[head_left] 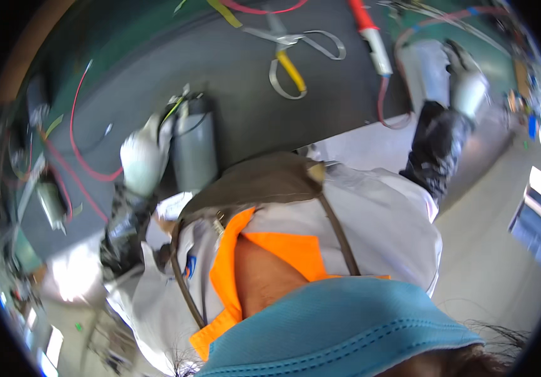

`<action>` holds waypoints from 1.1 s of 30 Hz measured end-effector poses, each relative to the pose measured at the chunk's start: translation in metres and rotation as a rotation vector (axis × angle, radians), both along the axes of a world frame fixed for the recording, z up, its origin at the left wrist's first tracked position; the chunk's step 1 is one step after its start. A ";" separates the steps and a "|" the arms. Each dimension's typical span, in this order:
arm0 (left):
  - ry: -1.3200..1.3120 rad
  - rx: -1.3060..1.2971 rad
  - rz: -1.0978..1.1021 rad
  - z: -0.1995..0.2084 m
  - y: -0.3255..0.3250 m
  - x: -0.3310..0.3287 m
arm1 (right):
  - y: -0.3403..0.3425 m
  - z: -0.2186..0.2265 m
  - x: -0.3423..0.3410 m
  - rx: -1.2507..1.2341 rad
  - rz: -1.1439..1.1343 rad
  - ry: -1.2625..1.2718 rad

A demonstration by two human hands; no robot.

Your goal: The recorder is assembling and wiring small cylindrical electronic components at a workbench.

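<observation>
My left hand [143,157], in a white glove, is beside a grey metal cylinder [195,151] near the front edge of the dark work mat. Its fingers are closed around a yellow-green wire [173,109] at the cylinder's far end. To the far right, my right hand [469,85], also gloved, is at the side of a pale translucent container [429,68]. Blur hides whether its fingers hold anything. Between the hands, farther back, lie scissors [288,40] with yellow tape on a handle. A red-and-white tool with a red cord [377,50] lies left of the container.
A second grey cylinder [51,202] with wires lies at the left on the dark mat [245,110]. Red cable [77,141] loops past my left hand. More cables and metal rods [455,22] lie at the back right. Small parts [516,100] are at the right edge.
</observation>
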State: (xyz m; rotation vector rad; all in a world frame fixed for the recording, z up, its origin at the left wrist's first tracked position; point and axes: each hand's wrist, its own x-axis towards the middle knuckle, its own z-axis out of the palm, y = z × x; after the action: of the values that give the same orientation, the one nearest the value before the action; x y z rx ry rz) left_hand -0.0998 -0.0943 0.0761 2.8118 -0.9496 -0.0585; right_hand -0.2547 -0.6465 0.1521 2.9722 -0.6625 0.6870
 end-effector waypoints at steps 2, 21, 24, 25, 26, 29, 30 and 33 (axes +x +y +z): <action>0.137 0.009 0.012 0.007 0.007 0.009 | 0.064 0.012 0.017 0.576 0.150 -0.278; 1.352 -0.228 0.036 0.063 0.039 0.067 | 0.304 -0.041 0.088 2.061 0.507 0.029; 1.314 -0.364 -0.104 0.052 0.039 0.066 | 0.348 -0.091 0.087 1.436 0.800 -0.159; 1.979 -0.788 0.139 0.028 0.049 0.071 | 0.349 -0.107 0.090 1.126 1.019 -0.284; 2.597 -1.263 0.440 0.020 0.052 0.071 | 0.348 -0.104 0.091 0.990 1.114 -0.257; 2.532 -1.318 0.655 0.011 0.069 0.066 | 0.351 -0.097 0.097 0.821 1.264 -0.216; 2.538 -1.316 0.655 0.023 0.059 0.062 | 0.352 -0.097 0.098 0.786 1.306 -0.200; 1.368 -0.289 0.442 0.066 0.030 0.036 | 0.355 -0.106 0.099 0.635 1.289 -0.175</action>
State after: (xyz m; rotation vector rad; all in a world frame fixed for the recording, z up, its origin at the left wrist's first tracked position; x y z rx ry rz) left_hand -0.0640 -0.0645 0.1420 1.8841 0.0128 -1.3824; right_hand -0.1559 -0.2919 0.0460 3.6226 1.4852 0.8154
